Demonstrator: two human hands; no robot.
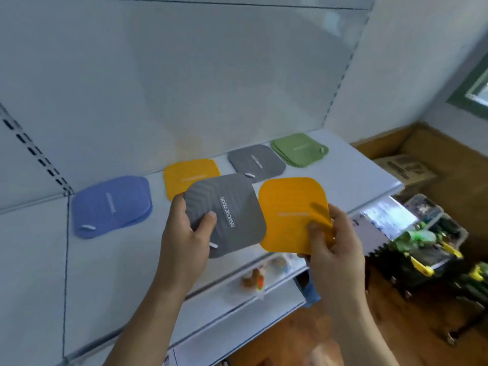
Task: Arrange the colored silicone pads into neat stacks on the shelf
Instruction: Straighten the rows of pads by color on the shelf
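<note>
My left hand (184, 233) gripped a grey pad (227, 215), the thumb curled over its left edge, with the label "REMOVE ODOR" facing up. My right hand (335, 249) pinched a yellow pad (290, 210) at its lower right corner, thumb on top. Both pads were held above the front of the white shelf (356, 175), side by side. On the shelf lay a blue stack (111, 207), a yellow stack (190, 175), a grey stack (256, 162) and a green stack (298, 149), in one row, apart from each other.
</note>
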